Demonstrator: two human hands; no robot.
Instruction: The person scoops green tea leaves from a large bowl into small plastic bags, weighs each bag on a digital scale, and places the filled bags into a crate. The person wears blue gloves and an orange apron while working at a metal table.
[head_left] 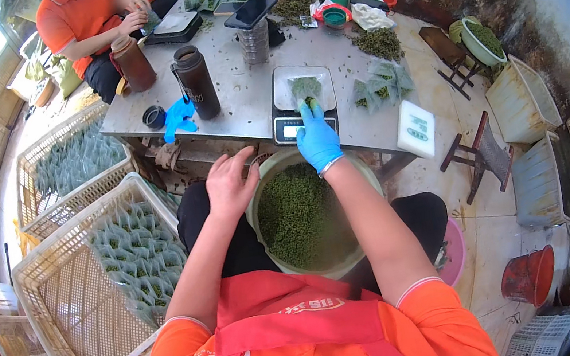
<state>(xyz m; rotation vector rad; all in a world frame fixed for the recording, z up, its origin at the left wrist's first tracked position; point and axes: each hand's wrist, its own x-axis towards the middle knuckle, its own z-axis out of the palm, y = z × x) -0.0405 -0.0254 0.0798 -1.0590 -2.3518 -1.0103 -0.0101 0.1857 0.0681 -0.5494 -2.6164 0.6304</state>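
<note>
My left hand (pixel 228 179) is bare and hangs above my lap at the left rim of a wide basin (pixel 372 183), its fingers apart and nothing in them. The basin holds many small green berries (pixel 295 213) that look like green peppercorns. My right hand (pixel 318 140), in a blue glove, reaches over a digital scale (pixel 286 130). Its fingertips are drawn together at the near end of a clear bag (pixel 305 87) on the scale's pan, with green bits showing at the tips. The glove covers part of the display.
Filled bags (pixel 385 82) and a white pack (pixel 415 129) lie right of the scale. A dark bottle (pixel 196 84) and a phone on a jar (pixel 255 42) stand beyond. Crates (pixel 60 300) hold bags at left. Another person (pixel 81 24) works across the table (pixel 240 122). Stools (pixel 480 152) stand right.
</note>
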